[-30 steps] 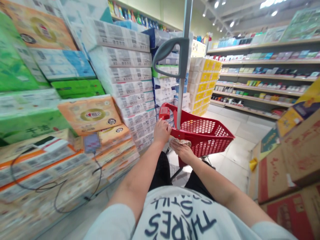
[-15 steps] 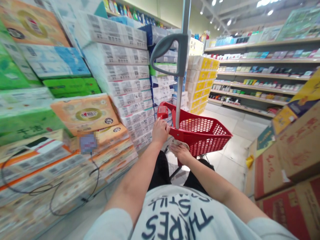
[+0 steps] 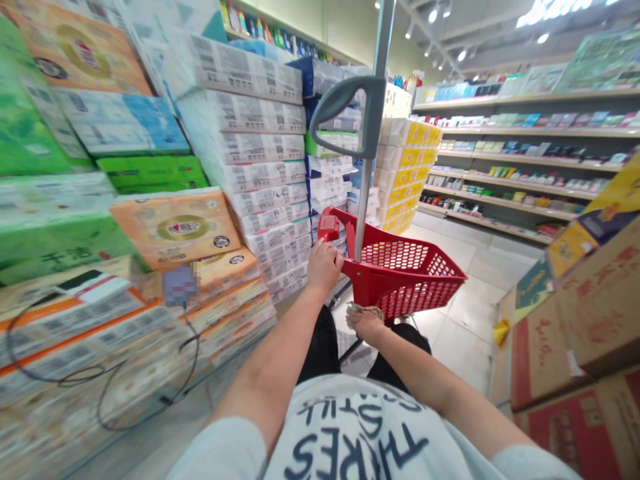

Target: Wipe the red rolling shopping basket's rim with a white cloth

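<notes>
A red shopping cart point(image 3: 373, 283) with a perforated basket stands right in front of me. My left hand point(image 3: 324, 265) is wrapped round its red handle point(image 3: 328, 227) at the left side. Lower down, my right hand point(image 3: 367, 325) has a light, crumpled cloth point(image 3: 356, 313) in it, by the lower back of the basket. Part of the cloth is hidden by the fingers. From the cart rises a metal pole point(image 3: 367, 200) bearing a grey loop grip point(image 3: 345, 117), which neither hand touches.
Stacked tissue packs point(image 3: 183, 227) fill the left side, with a black cable point(image 3: 105, 373) over them. Tall white packs point(image 3: 265, 143) stand behind the cart. Cardboard boxes point(image 3: 545, 353) line the right. Stocked shelves point(image 3: 525, 133) run along the back, beyond the tiled floor point(image 3: 465, 313).
My right hand has moved down with the cloth, away from the back panel under the cart's handle. My left hand stays on the handle. The view has shifted slightly.
</notes>
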A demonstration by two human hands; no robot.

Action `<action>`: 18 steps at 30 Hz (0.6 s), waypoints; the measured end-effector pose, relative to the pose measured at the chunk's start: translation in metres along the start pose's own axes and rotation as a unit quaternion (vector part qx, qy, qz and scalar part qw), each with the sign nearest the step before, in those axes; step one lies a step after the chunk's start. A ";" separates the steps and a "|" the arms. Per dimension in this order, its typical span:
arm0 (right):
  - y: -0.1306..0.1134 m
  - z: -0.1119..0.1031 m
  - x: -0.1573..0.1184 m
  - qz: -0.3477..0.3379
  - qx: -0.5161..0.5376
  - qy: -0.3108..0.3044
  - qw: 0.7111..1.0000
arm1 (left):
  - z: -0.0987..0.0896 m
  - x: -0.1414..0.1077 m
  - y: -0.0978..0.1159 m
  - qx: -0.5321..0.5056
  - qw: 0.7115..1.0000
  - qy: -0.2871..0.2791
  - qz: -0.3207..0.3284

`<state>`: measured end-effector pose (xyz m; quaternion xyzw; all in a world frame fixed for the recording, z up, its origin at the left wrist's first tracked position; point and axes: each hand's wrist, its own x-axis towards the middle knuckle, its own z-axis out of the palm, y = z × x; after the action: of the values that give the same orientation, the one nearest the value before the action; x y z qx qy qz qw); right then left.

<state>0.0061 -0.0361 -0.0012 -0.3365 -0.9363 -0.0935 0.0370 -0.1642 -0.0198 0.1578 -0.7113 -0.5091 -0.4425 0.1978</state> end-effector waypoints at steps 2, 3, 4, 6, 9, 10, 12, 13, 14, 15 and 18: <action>-0.001 -0.002 0.003 -0.010 0.006 0.000 1.000 | 0.000 0.000 -0.001 -0.004 1.000 -0.002 -0.001; -0.001 -0.002 0.005 -0.016 0.009 0.003 1.000 | 0.000 0.001 -0.002 -0.005 1.000 -0.005 0.001; -0.001 -0.003 0.006 -0.017 0.010 0.008 1.000 | 0.000 0.001 -0.002 -0.006 1.000 -0.009 0.002; 0.000 -0.003 0.006 -0.019 0.012 0.014 1.000 | -0.001 0.001 -0.003 -0.009 1.000 -0.014 0.003; 0.000 -0.002 0.002 -0.030 0.012 0.015 0.999 | -0.002 0.001 -0.004 -0.015 1.000 -0.011 0.006; 0.001 -0.002 0.002 -0.032 0.012 0.016 0.999 | -0.002 0.000 -0.003 -0.014 1.000 -0.007 0.006; 0.002 -0.008 0.003 -0.031 0.010 0.028 0.999 | -0.002 0.000 -0.003 -0.012 1.000 -0.001 0.006; 0.003 -0.012 0.005 -0.030 0.009 0.044 0.999 | -0.003 0.000 -0.002 -0.011 1.000 0.001 0.003; 0.005 -0.017 0.006 -0.029 0.008 0.066 0.997 | -0.003 0.000 -0.002 -0.011 1.000 0.000 0.000; 0.006 -0.022 0.008 -0.032 0.007 0.090 0.995 | -0.003 0.000 -0.002 -0.013 1.000 -0.001 -0.002; 0.007 -0.031 0.008 -0.044 0.002 0.133 0.990 | -0.004 0.001 -0.002 -0.017 1.000 -0.004 -0.003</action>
<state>0.0046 -0.0321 0.0315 -0.2791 -0.9371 -0.1377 0.1579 -0.1676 -0.0209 0.1602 -0.7149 -0.5045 -0.4484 0.1827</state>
